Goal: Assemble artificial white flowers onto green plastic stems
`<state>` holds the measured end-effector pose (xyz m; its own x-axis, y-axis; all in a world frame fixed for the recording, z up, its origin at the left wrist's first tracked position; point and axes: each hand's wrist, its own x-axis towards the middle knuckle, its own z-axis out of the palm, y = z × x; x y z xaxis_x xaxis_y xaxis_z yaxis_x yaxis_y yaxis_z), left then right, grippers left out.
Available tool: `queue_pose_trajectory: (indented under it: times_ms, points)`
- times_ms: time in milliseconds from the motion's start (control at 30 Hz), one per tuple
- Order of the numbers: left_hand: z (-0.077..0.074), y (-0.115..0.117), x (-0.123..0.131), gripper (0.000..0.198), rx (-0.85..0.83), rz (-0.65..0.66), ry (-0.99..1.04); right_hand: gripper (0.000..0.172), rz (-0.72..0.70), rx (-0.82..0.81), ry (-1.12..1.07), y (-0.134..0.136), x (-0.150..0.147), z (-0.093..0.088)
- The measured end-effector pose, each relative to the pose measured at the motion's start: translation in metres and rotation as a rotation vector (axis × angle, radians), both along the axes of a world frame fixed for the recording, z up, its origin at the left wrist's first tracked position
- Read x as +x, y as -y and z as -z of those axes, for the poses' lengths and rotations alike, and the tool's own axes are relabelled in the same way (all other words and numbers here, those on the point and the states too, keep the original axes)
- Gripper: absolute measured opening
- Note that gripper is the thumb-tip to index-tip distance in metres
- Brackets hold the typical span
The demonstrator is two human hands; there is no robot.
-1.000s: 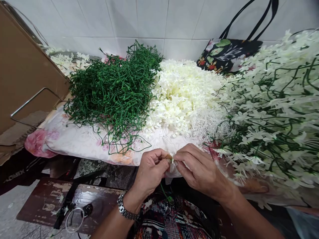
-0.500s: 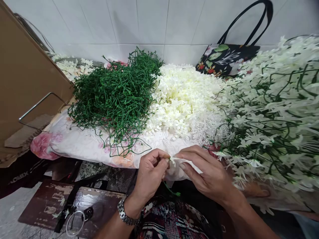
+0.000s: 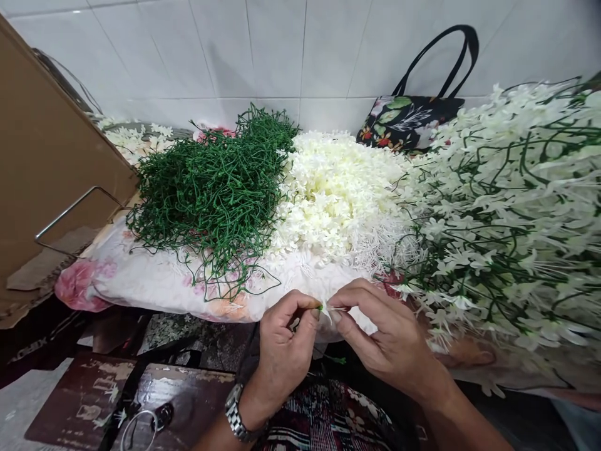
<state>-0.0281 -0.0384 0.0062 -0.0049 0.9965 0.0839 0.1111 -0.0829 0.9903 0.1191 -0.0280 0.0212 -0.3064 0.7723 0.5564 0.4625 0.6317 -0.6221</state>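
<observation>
My left hand (image 3: 287,335) pinches a green plastic stem (image 3: 337,359) near its tip, at the front edge of the cloth. The stem's lower end hangs below the hand. A small white flower (image 3: 327,309) sits between my two hands at the stem tip. My right hand (image 3: 387,335) is closed in a pinch on thin white stamens (image 3: 334,307) at the flower. The fingertips partly cover the join. Behind my hands lie a heap of green stems (image 3: 211,188), a pile of loose white petals (image 3: 333,181) and a bunch of white stamens (image 3: 382,241).
Assembled white flowers on green stems (image 3: 507,232) are heaped at the right. A black floral bag (image 3: 408,122) leans on the tiled wall. At the left stands a cardboard box (image 3: 56,125) with a metal wire handle (image 3: 68,212). A floral cloth (image 3: 131,275) lies beneath the piles.
My right fingers have closed in around the stamens, closer to the flower and my left fingertips. The view has shifted slightly, so the piles appear lower and further left.
</observation>
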Motion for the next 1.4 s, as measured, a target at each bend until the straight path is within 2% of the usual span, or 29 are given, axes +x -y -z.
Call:
queue_pose_trajectory:
  times_ms: [300, 567, 800, 933, 1100, 1200, 1267, 1400]
  points:
    - [0.007, -0.006, 0.0, 0.015, 0.023, 0.033, -0.06, 0.014, -0.027, -0.012, 0.039, -0.006, -0.003, 0.012]
    - [0.017, -0.015, 0.005, 0.015, -0.048, -0.018, -0.036, 0.014, 0.027, 0.014, 0.06, -0.016, -0.006, 0.029]
    - [0.02, -0.017, 0.006, 0.015, -0.064, -0.034, -0.042, 0.012, 0.044, 0.017, 0.044, -0.019, -0.012, 0.036]
    - [0.021, -0.017, 0.002, 0.012, -0.131, -0.034, 0.116, 0.01, 0.022, -0.019, 0.051, -0.018, -0.003, 0.028]
    - [0.024, -0.016, 0.0, 0.004, -0.152, -0.182, 0.385, 0.018, 0.103, -0.054, 0.092, 0.002, 0.014, 0.013]
    - [0.022, -0.017, 0.006, 0.001, -0.12, -0.267, 0.435, 0.027, 0.023, -0.112, 0.107, 0.015, 0.007, 0.017]
    - [0.018, -0.016, 0.01, 0.001, -0.113, -0.286, 0.471, 0.012, 0.012, -0.092, 0.05, 0.018, 0.0, 0.024]
    - [0.01, -0.012, 0.009, 0.006, -0.143, -0.199, 0.584, 0.013, 0.047, -0.011, 0.049, 0.011, -0.002, 0.028]
